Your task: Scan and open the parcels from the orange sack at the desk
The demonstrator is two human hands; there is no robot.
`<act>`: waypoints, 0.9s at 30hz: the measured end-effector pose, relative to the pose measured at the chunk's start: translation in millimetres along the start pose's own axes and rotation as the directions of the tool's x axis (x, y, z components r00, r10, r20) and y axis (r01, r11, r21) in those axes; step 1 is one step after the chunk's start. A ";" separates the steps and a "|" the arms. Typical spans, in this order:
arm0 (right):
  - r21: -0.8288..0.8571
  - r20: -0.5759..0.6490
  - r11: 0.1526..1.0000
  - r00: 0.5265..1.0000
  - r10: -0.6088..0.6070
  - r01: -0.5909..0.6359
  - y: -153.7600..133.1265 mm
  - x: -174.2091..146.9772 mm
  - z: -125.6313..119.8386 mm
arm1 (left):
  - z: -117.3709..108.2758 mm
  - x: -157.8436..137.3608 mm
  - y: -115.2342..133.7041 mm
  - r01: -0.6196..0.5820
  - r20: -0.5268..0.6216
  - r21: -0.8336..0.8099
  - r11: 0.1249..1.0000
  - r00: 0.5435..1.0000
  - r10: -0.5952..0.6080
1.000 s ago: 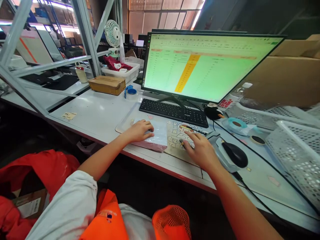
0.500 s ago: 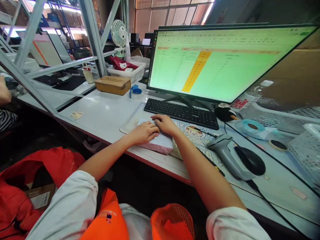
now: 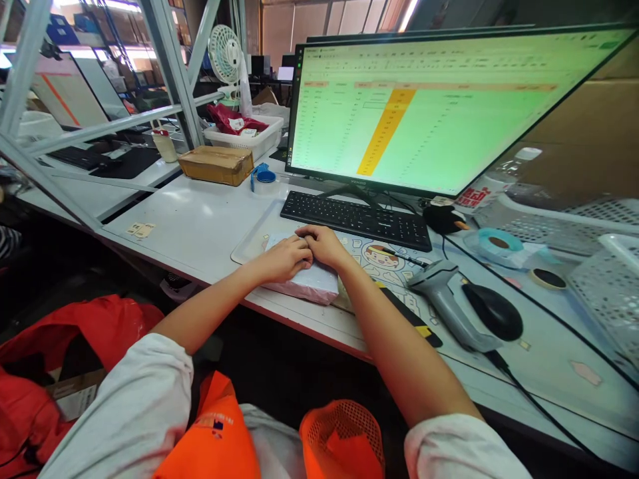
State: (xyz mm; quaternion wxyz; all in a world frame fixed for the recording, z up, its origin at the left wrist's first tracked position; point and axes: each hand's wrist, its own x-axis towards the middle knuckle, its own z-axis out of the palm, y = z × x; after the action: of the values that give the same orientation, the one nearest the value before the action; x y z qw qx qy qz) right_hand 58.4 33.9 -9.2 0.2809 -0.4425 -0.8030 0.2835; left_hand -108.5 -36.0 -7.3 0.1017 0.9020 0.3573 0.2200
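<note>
A flat package (image 3: 317, 287) in white and pink wrapping lies near the desk's front edge, partly over a cartoon-printed mat (image 3: 382, 263). My left hand (image 3: 286, 258) rests palm down on its top, fingers bent and drawn together. Against it, my right hand (image 3: 322, 245) also sits on the package with curled fingers. The fingertips of both hands meet, and whatever may be between them is hidden. Just behind is a black keyboard (image 3: 354, 219). To the right, a grey barcode scanner (image 3: 452, 306) leans beside a black mouse (image 3: 494, 311).
A large monitor (image 3: 439, 126) showing a spreadsheet stands behind the keyboard. Blue tape (image 3: 263, 176), a brown carton (image 3: 217, 165) and a white basket (image 3: 264, 136) are at the back left. Tape rolls and plastic baskets (image 3: 606, 293) crowd the right. A metal frame (image 3: 172, 73) rises at left.
The view has shifted slightly, so the scene sits a little further left and up. Both hands stay on the package, nearly in the same pose, with the fingers slightly closer together.
</note>
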 end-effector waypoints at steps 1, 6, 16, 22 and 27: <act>0.002 -0.001 1.000 1.000 0.003 -0.003 0.2 0.1 -0.1 | 0.0 0.2 -0.1 -0.009 -0.003 0.003 1.000 1.000 0.009; 0.010 -0.006 1.000 1.000 0.008 -0.008 -0.1 0.5 0.5 | 1.3 -0.5 -0.3 -0.030 -0.021 0.046 0.998 0.999 0.031; 0.008 -0.018 1.000 1.000 0.012 -0.012 -2.4 -1.8 -0.6 | 0.5 -4.4 2.1 -0.052 0.002 0.059 0.997 0.999 0.052; 0.019 -0.022 1.000 1.000 0.019 -0.018 -0.5 -0.5 -0.9 | -2.9 -5.5 9.4 0.003 0.019 0.083 0.997 1.000 -0.005; -0.004 -0.018 1.000 0.999 0.030 -0.030 -0.2 -0.8 0.0 | -4.7 1.3 15.7 0.033 0.089 0.160 0.987 0.995 -0.047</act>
State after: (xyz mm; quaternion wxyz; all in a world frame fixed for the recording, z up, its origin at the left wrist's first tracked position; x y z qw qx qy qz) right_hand 58.6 33.1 -9.2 0.2829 -0.4577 -0.7944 0.2819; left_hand -100.4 -46.4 2.6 0.0504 0.9091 0.3866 0.1470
